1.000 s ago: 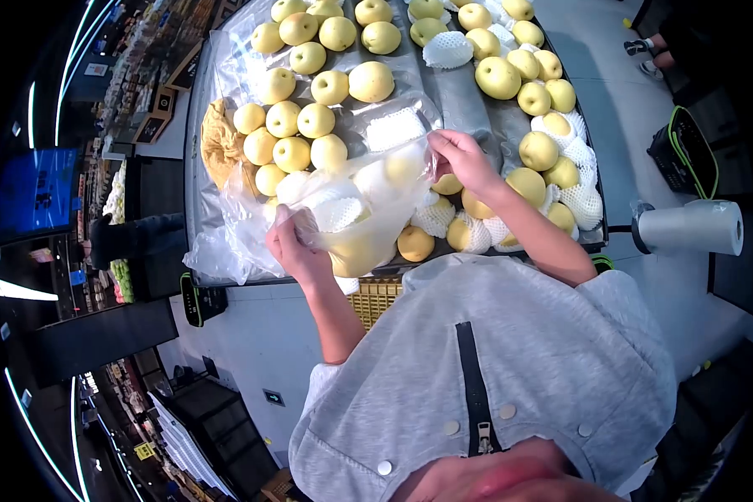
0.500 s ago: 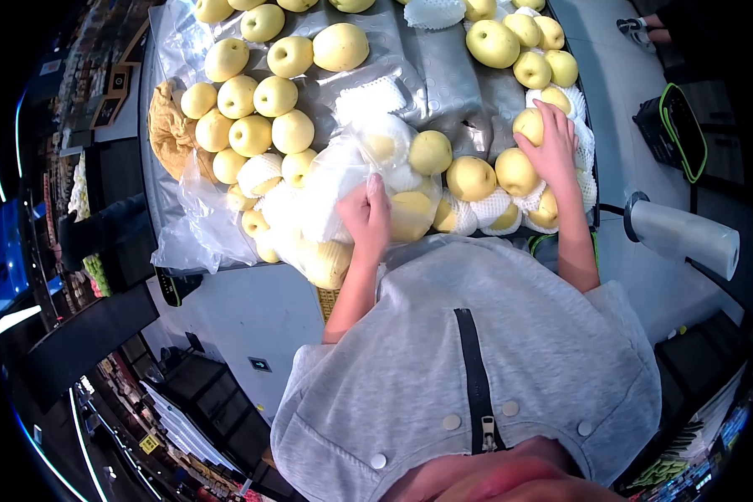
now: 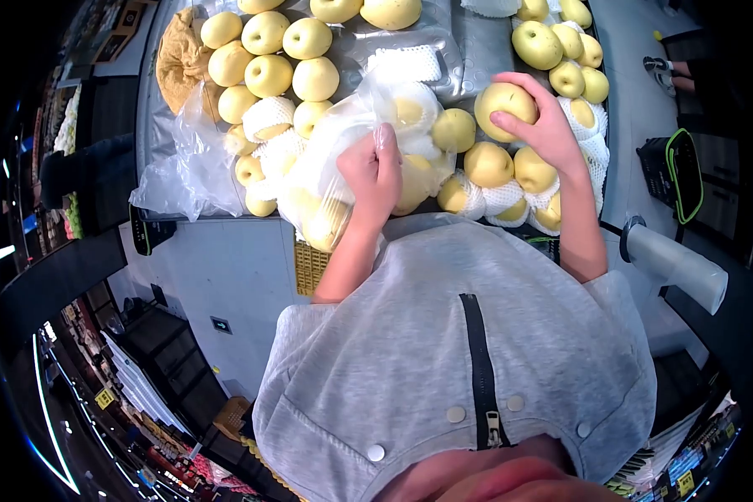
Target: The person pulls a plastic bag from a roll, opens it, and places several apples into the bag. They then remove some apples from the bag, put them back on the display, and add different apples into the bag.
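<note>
My left hand (image 3: 371, 171) is closed around the gathered top of a clear plastic bag (image 3: 330, 151). Yellow pears and white foam nets show in and around this bag, and its plastic blurs which of them are inside. My right hand (image 3: 552, 130) grips a round yellow pear (image 3: 507, 110), fingers over its far side and thumb across the near side. Below that hand sit two bare pears, one of them a loose pear (image 3: 489, 164), above a row of pears in foam nets (image 3: 504, 203). Another pear (image 3: 453, 130) lies between the bag and my right hand.
More pears (image 3: 268, 76) are piled at the left of the display, beside a crumpled tan cloth (image 3: 182, 63) and a loose plastic bag (image 3: 191, 171). A roll of plastic bags (image 3: 676, 263) sticks out at the right. A black basket with a green rim (image 3: 671, 174) stands beyond.
My right hand has lifted the pear off the right side of the pile and moved it left, toward the bag. My left hand still grips the bag. The view has shifted.
</note>
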A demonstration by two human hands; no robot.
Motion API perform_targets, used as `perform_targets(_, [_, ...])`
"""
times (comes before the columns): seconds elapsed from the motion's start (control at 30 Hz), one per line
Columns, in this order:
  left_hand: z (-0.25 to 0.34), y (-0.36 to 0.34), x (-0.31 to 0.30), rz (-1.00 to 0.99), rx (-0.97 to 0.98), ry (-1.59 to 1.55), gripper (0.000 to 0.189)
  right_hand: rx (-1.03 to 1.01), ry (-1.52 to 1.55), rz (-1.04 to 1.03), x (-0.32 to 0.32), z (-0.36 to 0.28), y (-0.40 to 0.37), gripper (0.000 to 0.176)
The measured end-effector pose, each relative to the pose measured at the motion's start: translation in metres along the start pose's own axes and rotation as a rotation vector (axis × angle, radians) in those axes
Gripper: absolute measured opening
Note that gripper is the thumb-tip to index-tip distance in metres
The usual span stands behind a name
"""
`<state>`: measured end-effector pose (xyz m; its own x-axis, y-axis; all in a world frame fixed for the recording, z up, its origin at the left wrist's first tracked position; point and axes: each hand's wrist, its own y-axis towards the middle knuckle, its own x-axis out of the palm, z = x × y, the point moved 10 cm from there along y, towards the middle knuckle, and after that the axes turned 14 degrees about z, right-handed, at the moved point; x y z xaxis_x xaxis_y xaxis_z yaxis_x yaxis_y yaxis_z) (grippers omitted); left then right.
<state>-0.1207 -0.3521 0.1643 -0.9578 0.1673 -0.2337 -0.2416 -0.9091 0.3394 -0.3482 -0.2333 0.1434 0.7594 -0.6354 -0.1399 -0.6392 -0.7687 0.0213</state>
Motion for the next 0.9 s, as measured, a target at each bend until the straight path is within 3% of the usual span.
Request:
perform_targets(0.13, [0.012,0.021,-0.006,0.075,0.019,-0.066,0.046,-0.146,-0.054,-0.268,0.078,-0.038,-0.028,0.052])
perform_targets(0.2, [0.014,0.03,-0.008,0.08,0.024,-0.08,0.046,-0.331,-0.179,-0.407,0.11,-0.056,-0.055,0.053])
perform_targets(0.3, [0.009,0.033,-0.007,0.075,0.027,-0.071,0.046,-0.312,-0.238,-0.606,0.145,-0.037,-0.094,0.051])
perform_targets(0.43, [0.002,0.019,0.003,-0.012,0.048,0.015,0.044,-0.669,-0.421,-0.556,0.151,-0.024,-0.124,0.046])
perform_targets(0.63, [0.0,0.019,-0.01,0.029,-0.049,-0.034,0.044,-0.658,-0.5,-0.531,0.128,-0.008,-0.114,0.038])
perform_targets(0.9, [0.004,0.019,-0.01,0.032,-0.029,-0.057,0.05,-0.528,-0.335,0.008,0.061,0.0,-0.074,0.018])
